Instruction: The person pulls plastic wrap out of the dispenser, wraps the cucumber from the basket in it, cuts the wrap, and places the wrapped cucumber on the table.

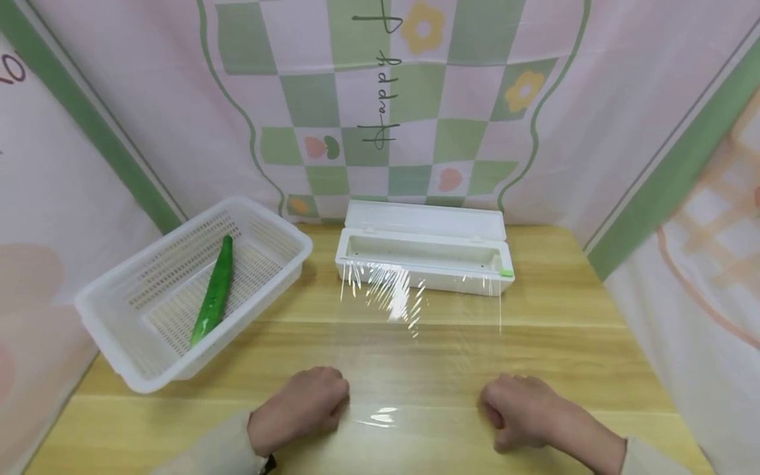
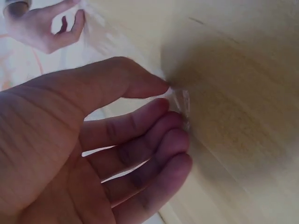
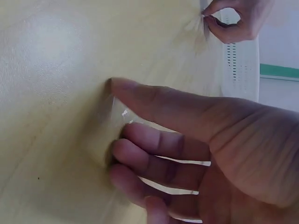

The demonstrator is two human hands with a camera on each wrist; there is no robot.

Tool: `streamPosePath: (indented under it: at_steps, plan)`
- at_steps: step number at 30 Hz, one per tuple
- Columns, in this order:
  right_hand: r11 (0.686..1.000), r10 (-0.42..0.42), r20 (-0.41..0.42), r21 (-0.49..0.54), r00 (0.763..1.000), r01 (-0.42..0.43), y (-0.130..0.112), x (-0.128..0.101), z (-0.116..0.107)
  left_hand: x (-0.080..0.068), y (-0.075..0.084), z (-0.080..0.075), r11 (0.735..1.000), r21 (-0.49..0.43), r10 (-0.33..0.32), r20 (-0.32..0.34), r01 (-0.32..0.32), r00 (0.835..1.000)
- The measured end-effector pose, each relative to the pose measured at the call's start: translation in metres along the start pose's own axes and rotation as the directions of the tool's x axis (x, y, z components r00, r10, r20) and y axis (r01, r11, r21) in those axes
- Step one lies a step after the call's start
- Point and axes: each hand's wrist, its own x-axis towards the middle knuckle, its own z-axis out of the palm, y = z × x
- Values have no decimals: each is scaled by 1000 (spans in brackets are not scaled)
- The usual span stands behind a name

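A sheet of clear plastic wrap (image 1: 398, 307) stretches from the front edge of a white wrap dispenser box (image 1: 424, 280) toward me. My left hand (image 1: 305, 406) pinches its near left corner, and a bunched bit of film shows at the fingertips in the left wrist view. At the near right corner my right hand (image 1: 528, 412) holds the film between thumb and curled fingers, low over the table. The dispenser's lid (image 1: 424, 221) is tilted back, leaving its long trough in view. A small green slider (image 1: 506, 272) sits at the box's right front edge.
To the left stands a white slotted plastic basket (image 1: 297, 260) holding a long green cucumber (image 1: 215, 290). The wood-grain table (image 1: 570, 310) is bordered by patterned cloth (image 1: 410, 99) behind and at both sides.
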Motion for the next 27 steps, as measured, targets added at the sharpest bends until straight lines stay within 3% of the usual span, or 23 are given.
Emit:
streamPosePath:
  at_steps: [3,6,10,13,16,21,24,27]
  plan:
    - [1000,-19,16,5,1000,19,4,-2,-4,-2,-1,-6,1000,-3,-2,11,2,1000]
    - [997,-30,30,77,999,28,12,-3,-13,-1,-4,-17,998,-53,-17,4,17,1000]
    - [986,-46,-24,157,999,49,23,0,-30,7,-12,-36,988,-134,-80,-23,76,997]
    - [983,-51,-107,170,993,69,30,4,-44,18,-22,-48,981,-161,-125,-83,111,989]
    - [991,-27,-211,126,977,54,36,8,-58,32,-35,-56,980,-170,-142,-203,108,969]
    - [999,40,-374,35,927,-29,47,14,-78,59,-58,-66,989,-130,-123,-406,76,905]
    - [995,96,-424,41,901,-87,56,19,-88,72,-66,-72,992,-102,-117,-457,79,881]
    - [991,133,-463,55,876,-121,68,27,-95,86,-74,-75,991,-81,-131,-461,106,877]
